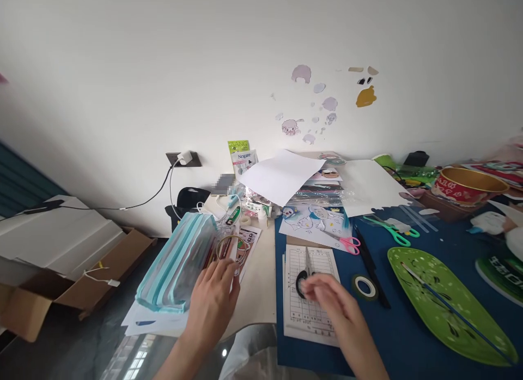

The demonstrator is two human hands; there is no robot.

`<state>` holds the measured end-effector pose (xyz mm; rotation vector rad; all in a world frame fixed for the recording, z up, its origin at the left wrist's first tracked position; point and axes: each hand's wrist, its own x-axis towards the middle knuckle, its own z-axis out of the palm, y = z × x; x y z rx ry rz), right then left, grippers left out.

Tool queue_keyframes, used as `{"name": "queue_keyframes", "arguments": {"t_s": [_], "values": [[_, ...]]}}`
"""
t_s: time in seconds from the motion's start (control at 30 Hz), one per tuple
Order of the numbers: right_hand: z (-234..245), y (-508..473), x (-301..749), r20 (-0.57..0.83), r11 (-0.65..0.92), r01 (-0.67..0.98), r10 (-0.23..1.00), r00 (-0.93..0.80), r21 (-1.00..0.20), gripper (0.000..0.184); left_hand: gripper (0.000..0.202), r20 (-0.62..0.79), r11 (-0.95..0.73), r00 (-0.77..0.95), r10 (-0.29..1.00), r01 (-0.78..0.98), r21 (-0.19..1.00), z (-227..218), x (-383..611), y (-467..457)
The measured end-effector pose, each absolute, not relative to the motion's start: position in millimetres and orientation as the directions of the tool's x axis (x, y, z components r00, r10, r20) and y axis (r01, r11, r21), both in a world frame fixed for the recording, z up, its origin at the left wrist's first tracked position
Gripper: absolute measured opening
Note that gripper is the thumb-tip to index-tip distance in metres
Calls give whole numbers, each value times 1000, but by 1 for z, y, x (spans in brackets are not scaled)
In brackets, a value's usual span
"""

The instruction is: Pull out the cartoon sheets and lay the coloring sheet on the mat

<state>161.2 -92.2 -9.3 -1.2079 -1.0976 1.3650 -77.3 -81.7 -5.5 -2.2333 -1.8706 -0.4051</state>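
Note:
My right hand [333, 301] is at the handle of a pair of black-handled scissors [301, 286], its fingers curled over one loop. The blades point away from me above a printed form sheet [300, 320]. My left hand [214, 295] is palm down, with fingers a little bent and the thumb apart. Beside it on the left lies a clear pencil case with turquoise trim [180, 265]. Just beyond its fingertips are a large ring-shaped roll of tape [245, 250] and some printed cards [251, 239]. I see nothing held in the left hand.
To the right are a roll of green tape [365, 287], a black pen [371, 265], pink scissors [350, 245], green scissors [398, 233] and a green tray [482, 325] with a paintbrush [453, 309]. White paper [281, 175] covers a pile behind. A cardboard box [93, 271] sits at left.

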Motion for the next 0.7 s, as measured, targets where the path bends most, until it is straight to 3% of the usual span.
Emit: {"name": "queue_keyframes", "arguments": {"t_s": [0.13, 0.23, 0.4, 0.53, 0.7], "values": [[7, -72, 101, -249, -318, -319, 939, -237, -893, 27, 19, 361, -91, 86, 928, 996, -4, -21, -84, -116], [4, -37, 64, -361, -403, -422, 915, -179, -812, 3, 21, 274, -9, 5, 962, 1000, 13, -23, -79, -120], [-10, 5, 36, -481, -432, -429, 877, 7, -793, 7, 29, 34, 103, -106, 994, 992, 73, 0, -69, -113], [-17, 12, 31, -536, -449, -466, 841, 68, -763, 13, 34, -110, 86, -75, 991, 991, 99, 14, -72, -111], [-21, 12, 29, -547, -434, -493, 830, 106, -754, 16, 39, -172, 18, 3, 985, 993, 118, 18, -81, -111]]}}
